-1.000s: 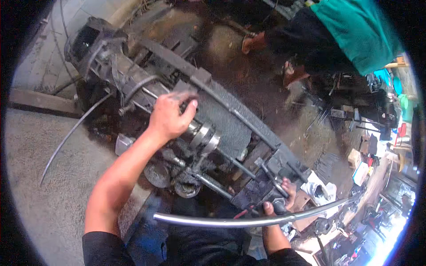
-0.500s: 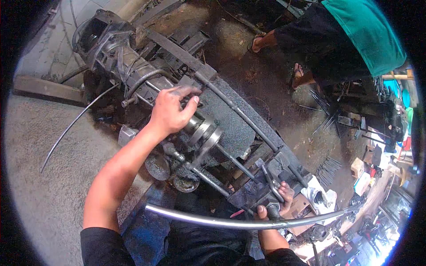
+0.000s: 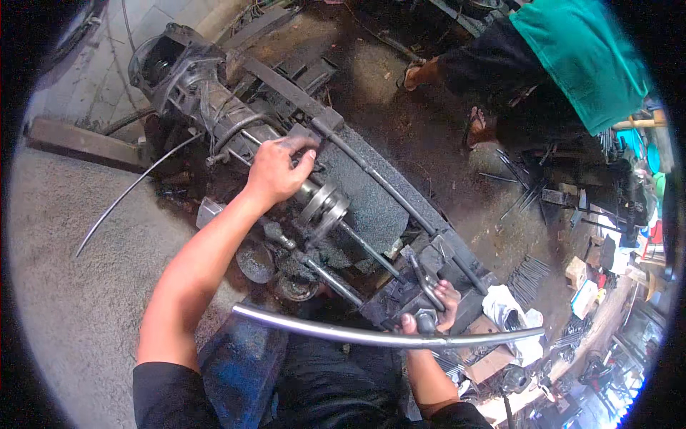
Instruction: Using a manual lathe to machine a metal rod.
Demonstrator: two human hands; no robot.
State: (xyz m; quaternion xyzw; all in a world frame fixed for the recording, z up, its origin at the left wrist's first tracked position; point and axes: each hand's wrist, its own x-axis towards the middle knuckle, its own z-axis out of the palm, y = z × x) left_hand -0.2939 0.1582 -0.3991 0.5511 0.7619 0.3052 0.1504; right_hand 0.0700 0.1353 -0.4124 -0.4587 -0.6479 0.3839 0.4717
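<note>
The left hand (image 3: 277, 173) curves over a long metal machine (image 3: 325, 206), which runs from ten to four o'clock. The right hand (image 3: 432, 309), toward half past four, curls beside a shiny bar (image 3: 343, 333); I cannot tell either grip's closure. Toward four o'clock lie a white bag (image 3: 500, 302) and cardboard box (image 3: 493, 355), contents unclear.

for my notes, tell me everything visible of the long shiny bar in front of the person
The long bar is slim and silvery, apparently bare metal with bright highlights. It runs crosswise before the person, both ends showing, bowed perhaps by the lens. In the picture it passes just below the right hand; contact is unclear.
</note>
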